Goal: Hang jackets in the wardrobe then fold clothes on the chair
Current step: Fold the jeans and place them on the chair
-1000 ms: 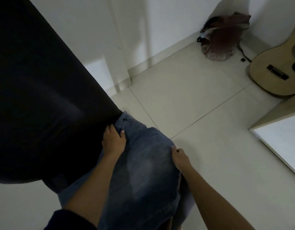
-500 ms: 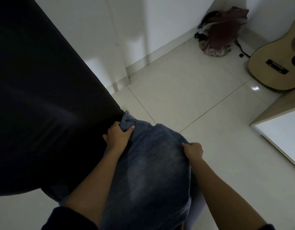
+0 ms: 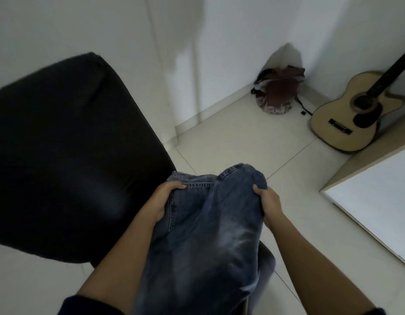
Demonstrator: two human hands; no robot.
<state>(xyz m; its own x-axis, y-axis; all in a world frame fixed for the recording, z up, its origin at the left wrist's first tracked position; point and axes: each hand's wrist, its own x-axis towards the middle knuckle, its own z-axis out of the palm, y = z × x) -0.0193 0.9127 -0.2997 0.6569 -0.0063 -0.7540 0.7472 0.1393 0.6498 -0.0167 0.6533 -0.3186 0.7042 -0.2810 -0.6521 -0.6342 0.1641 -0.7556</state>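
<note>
Two bare forearms enter from the bottom edge, one from about 7 o'clock, the other from about 5 o'clock. The left hand (image 3: 162, 201) and right hand (image 3: 268, 204) wear no gloves, rings or watch. A dark navy sleeve (image 3: 87, 306) is pushed up above the left elbow; a sliver of matching dark cuff (image 3: 379, 312) shows on the right arm.

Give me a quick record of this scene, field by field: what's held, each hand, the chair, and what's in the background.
held item: blue jeans, gripped near the waistband
left hand: closed on the jeans' left edge
right hand: closed on the jeans' right edge
chair: black, to the left of the jeans
background: dark red backpack in the corner; acoustic guitar leaning at right
floor: pale tiles
</note>
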